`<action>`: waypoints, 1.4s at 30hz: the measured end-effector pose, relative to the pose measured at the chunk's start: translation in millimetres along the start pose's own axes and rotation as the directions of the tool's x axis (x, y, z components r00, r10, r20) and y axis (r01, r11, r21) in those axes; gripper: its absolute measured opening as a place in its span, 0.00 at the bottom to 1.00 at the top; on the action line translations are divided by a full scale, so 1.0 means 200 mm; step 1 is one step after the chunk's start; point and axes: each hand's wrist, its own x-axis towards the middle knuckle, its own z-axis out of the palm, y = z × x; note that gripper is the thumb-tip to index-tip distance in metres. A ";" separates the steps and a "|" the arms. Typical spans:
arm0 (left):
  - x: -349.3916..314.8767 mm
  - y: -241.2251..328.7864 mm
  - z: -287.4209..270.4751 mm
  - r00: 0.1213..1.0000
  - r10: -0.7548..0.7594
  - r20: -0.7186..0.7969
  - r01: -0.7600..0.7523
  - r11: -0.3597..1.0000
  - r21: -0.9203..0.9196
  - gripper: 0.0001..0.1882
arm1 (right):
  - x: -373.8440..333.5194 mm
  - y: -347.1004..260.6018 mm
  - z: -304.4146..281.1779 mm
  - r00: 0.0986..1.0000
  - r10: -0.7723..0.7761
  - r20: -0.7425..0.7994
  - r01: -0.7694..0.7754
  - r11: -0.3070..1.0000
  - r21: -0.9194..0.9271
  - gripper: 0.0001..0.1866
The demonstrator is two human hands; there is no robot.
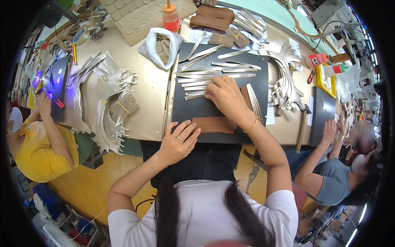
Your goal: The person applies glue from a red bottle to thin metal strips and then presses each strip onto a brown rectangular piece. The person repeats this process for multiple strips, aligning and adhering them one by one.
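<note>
A black board (191,109) lies in front of me, with rows of thin silver strips (195,84) on it. My right hand (226,96) reaches over the board, its fingers bent and closed at the right end of the lowest silver strip; the exact pinch is partly hidden. Flat brown leather pieces (216,124) rest at the board's near edge. Beside their left end is my left hand (179,142), fingers spread and holding nothing. Right of my right wrist, several more silver strips (254,103) lie next to a brown strip.
Silver leather pieces are piled left (107,90) and right (282,74) of the board. Behind it stand a white bag (158,49) and a glue bottle (170,18). A hammer (303,123) lies at the right. Co-workers sit at left (45,144) and right (329,173).
</note>
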 end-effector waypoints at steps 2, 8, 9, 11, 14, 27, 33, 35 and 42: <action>-0.01 0.00 0.01 1.000 -0.006 -0.002 0.006 1.000 -0.008 0.22 | -0.01 0.00 0.00 1.000 -0.024 0.008 0.024 1.000 -0.012 0.06; -0.02 -0.01 0.02 1.000 -0.011 -0.013 0.010 0.999 -0.032 0.23 | -0.05 -0.05 -0.03 0.990 -0.132 -0.058 0.134 0.991 0.024 0.05; -0.02 -0.01 0.02 1.000 -0.009 -0.022 0.008 0.999 -0.033 0.23 | -0.06 -0.06 -0.05 0.982 -0.164 -0.097 0.170 0.984 0.056 0.05; -0.03 -0.01 0.02 0.999 -0.010 -0.033 0.008 0.999 -0.032 0.24 | -0.10 -0.08 -0.12 0.938 -0.280 -0.205 0.291 0.957 0.021 0.08; -0.04 -0.01 0.04 0.999 -0.015 -0.036 0.014 0.999 -0.037 0.24 | -0.16 -0.13 -0.22 0.842 -0.399 -0.364 0.425 0.905 -0.009 0.13; 0.06 -0.01 -0.02 0.999 -0.032 -0.042 0.027 0.994 -0.105 0.19 | -0.28 -0.07 -0.16 0.875 -0.008 -0.483 0.165 0.944 0.285 0.11; 0.36 -0.10 -0.02 0.994 0.069 -0.083 -0.080 0.988 -0.132 0.20 | -0.42 0.01 -0.17 0.833 0.486 -0.266 0.074 0.378 0.923 0.12; 0.49 -0.14 0.00 0.988 0.151 -0.009 -0.151 0.983 -0.103 0.21 | -0.48 0.01 -0.20 0.777 0.599 -0.193 0.042 0.257 0.966 0.12; 0.64 -0.25 0.02 0.942 0.252 0.222 -0.254 0.967 -0.023 0.10 | -0.60 -0.05 -0.22 0.668 0.724 -0.174 -0.030 0.260 0.965 0.19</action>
